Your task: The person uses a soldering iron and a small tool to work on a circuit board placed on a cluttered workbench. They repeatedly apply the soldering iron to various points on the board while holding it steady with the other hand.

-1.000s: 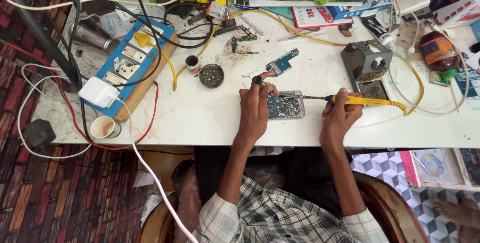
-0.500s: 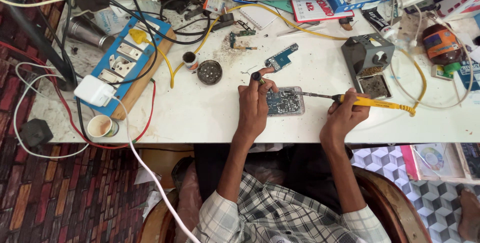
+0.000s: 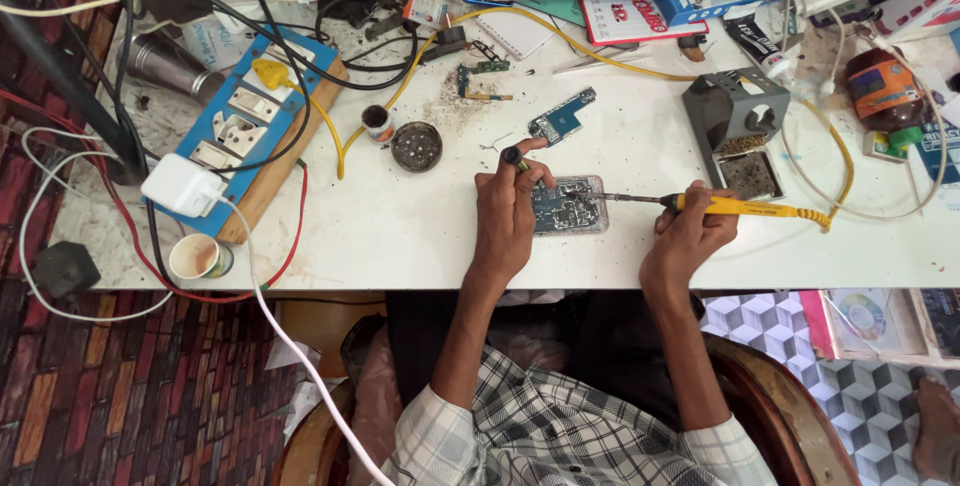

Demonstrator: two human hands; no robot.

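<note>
Resting near the white surface's [image 3: 400, 236] front edge, small blue-green circuit board [image 3: 565, 206], seemingly light, fragile, best held by edges; left hand [image 3: 508, 216] closed on dark-tipped tool [image 3: 514, 157], right hand [image 3: 690, 236] gripping yellow-handled soldering iron [image 3: 740, 208].

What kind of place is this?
Probably an electronics repair bench. The right hand holds a yellow soldering iron over a circuit board, beside a metal iron stand and a switch board.

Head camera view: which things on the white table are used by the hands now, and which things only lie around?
In use:
- left hand, holding a small dark-tipped tool
- right hand, holding the yellow soldering iron
- opened phone, under the iron's tip

Lying about:
- blue circuit board
- round tin
- grey iron stand
- blue switch board
- paper cup
- white charger
</note>
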